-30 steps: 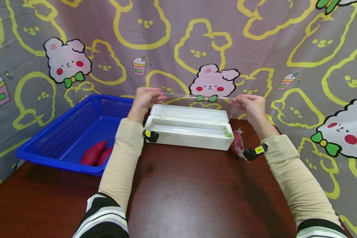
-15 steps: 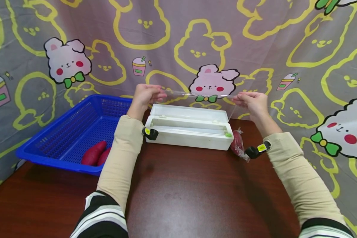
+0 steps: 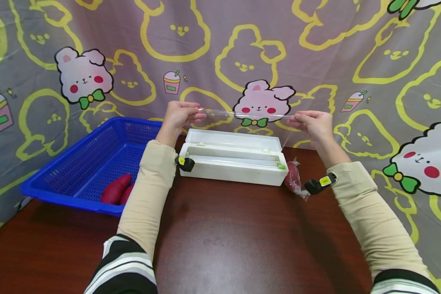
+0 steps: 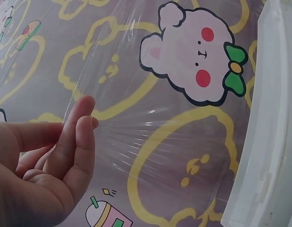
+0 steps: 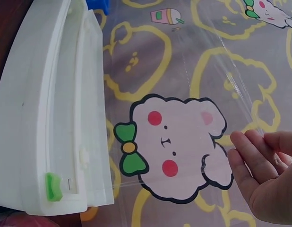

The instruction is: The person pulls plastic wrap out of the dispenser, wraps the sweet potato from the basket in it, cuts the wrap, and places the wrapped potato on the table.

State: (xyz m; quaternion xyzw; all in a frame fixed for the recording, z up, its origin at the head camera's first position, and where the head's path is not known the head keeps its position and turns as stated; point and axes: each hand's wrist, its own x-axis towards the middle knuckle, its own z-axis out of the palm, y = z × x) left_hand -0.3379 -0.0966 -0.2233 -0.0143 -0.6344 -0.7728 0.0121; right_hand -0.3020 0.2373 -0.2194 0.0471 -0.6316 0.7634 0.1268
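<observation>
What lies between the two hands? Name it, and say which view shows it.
Clear film, pinched by the left hand and the right hand and stretched between them; the head view shows it.

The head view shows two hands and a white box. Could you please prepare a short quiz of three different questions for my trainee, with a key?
1. Choose one. What do the left hand and the right hand both pinch?
A. a knife
B. a cloth
C. clear film

2. True or false? The lid of the box stands open.

3. Count. How many sweet potatoes can be seen in the basket?

Key
1: C.
2: True.
3: Two; the left sleeve partly hides one of them.
</observation>
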